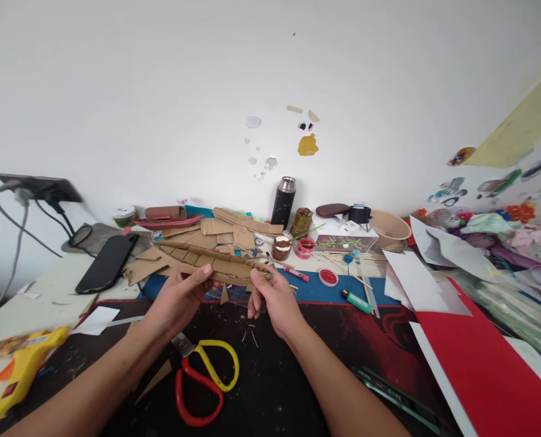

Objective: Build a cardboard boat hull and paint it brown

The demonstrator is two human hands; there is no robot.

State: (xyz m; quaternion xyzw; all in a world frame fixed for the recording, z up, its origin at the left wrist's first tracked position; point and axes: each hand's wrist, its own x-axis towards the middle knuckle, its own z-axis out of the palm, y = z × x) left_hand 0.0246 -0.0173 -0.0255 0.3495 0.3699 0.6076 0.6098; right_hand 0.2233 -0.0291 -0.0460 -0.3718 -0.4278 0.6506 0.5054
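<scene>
A long, narrow cardboard boat hull [224,265] is held up over the front of the table, its hollow inside facing me. My left hand [188,294] grips its near wall around the middle, thumb on top and fingers underneath. At the right end, my right hand [270,297] pinches the hull between thumb and fingers. Below the hands, scissors [206,379] with one yellow and one red handle lie on the black mat [270,388]. Small cardboard scraps and slivers are scattered on the mat under the hull.
A yellow glue gun [28,367] lies at left, near a black phone [106,263]. Behind the hull are cardboard pieces [218,226], a black thermos [283,203] and paint jars [282,247]. A green utility knife [356,301] and red paper [484,358] lie right.
</scene>
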